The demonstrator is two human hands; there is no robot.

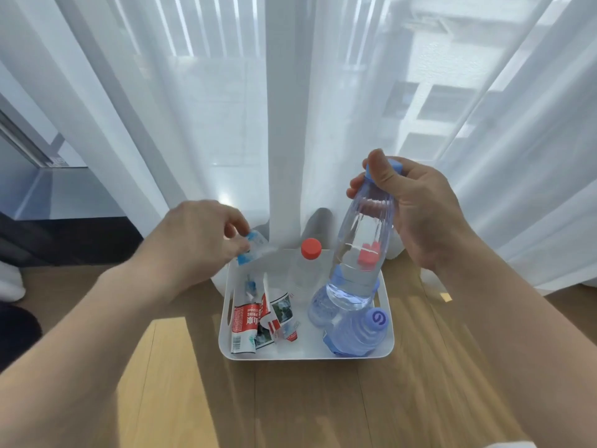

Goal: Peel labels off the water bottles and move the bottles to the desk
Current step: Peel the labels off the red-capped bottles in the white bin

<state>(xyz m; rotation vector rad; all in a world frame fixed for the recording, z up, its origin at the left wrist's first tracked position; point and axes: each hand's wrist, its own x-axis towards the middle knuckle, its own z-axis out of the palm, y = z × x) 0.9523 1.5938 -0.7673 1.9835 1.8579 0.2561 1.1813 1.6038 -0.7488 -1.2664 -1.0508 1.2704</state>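
Observation:
My right hand (416, 208) grips a clear blue-capped water bottle (358, 253) near its neck, tilted over a white tray (307, 355) on the wooden floor. The bottle's body looks bare. My left hand (200, 237) pinches a crumpled blue and clear label (253, 248) above the tray's back left corner. Inside the tray stands a red-capped bottle (308, 263). Two blue-tinted bottles (355, 331) with blue caps lie at its right. Red and white peeled labels (258, 318) are heaped in the tray's left half.
Sheer white curtains (290, 124) hang just behind the tray and touch the floor. A dark object (19, 324) sits at the far left. Wooden floor (307, 405) stretches in front of the tray.

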